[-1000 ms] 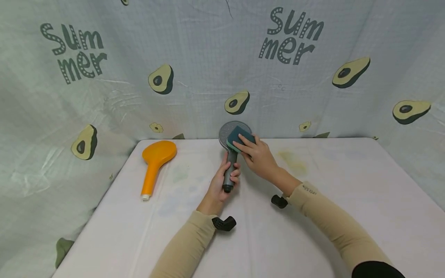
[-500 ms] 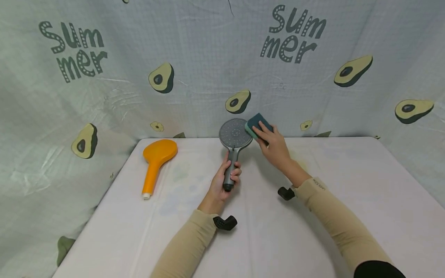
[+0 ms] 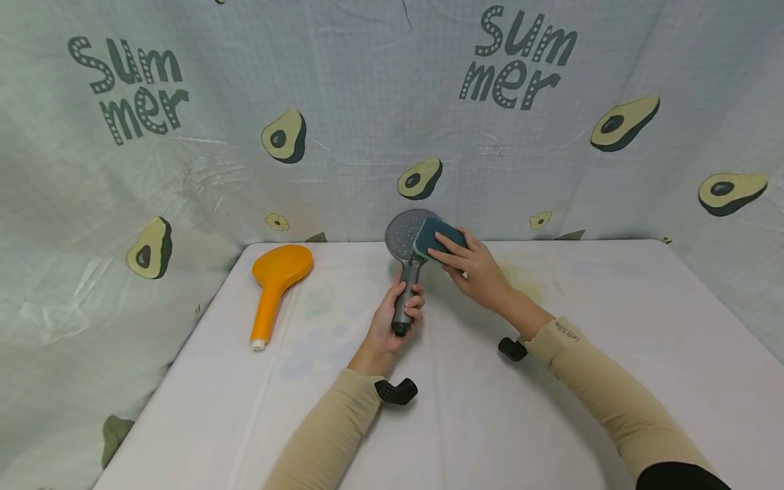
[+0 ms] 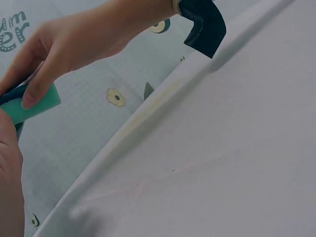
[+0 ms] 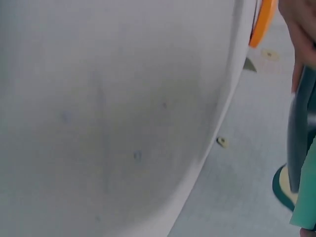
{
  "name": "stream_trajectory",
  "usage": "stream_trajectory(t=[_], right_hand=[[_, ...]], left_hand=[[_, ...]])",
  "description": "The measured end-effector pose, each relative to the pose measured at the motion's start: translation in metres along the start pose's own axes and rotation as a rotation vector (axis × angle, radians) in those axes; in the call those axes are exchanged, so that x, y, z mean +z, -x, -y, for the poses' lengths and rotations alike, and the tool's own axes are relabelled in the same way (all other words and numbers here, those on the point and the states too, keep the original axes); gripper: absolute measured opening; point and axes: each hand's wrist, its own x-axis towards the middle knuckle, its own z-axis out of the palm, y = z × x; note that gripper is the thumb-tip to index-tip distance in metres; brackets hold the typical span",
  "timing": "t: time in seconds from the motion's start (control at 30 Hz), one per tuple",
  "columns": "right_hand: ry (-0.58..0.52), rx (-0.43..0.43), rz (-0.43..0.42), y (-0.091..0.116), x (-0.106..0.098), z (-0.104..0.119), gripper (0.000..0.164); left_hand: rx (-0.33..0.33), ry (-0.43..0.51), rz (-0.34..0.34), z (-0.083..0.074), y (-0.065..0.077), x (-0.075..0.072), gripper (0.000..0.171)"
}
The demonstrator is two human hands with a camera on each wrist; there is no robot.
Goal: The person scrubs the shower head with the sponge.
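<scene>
My left hand (image 3: pixel 387 325) grips the handle of a grey shower head (image 3: pixel 404 235), its round nozzle face tilted up toward me. A sponge (image 3: pixel 436 239), dark teal on top and light green below, is pinched in my right hand (image 3: pixel 484 275) and overlaps the right side of the shower head's face. In the left wrist view the right thumb presses the green sponge (image 4: pixel 42 107) from the side. The right wrist view catches the side of the shower head (image 5: pixel 298 133) beside the green edge of the sponge (image 5: pixel 307 197).
An orange shower-head-shaped piece (image 3: pixel 277 289) with a white end lies on the left of the white-covered table (image 3: pixel 490 408). Behind the table hangs a pale curtain (image 3: pixel 355 102) with avocado prints. A black wrist camera (image 3: pixel 397 392) sticks out from the left sleeve.
The sponge in my right hand moved off to the upper right edge of the shower head, then came back down and left over its face. The left hand kept its grip nearly still.
</scene>
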Motion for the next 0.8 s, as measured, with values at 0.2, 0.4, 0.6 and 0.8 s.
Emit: stream_trajectory(t=[0.2, 0.4, 0.6, 0.8], right_hand=[[-0.028, 0.178, -0.016, -0.006, -0.007, -0.017, 0.045], [-0.058, 0.284, -0.085, -0.008, -0.005, -0.014, 0.043], [-0.013, 0.083, -0.095, -0.007, 0.008, 0.007, 0.04], [-0.025, -0.017, -0.071, -0.003, 0.013, 0.016, 0.041]], left_hand=[[-0.016, 0.006, -0.004, 0.001, 0.0, 0.002, 0.049], [-0.042, -0.007, 0.008, 0.002, 0.002, 0.0, 0.05], [-0.038, -0.048, 0.029, 0.002, 0.003, 0.001, 0.053], [-0.04, -0.053, 0.031, 0.002, 0.002, -0.001, 0.054]])
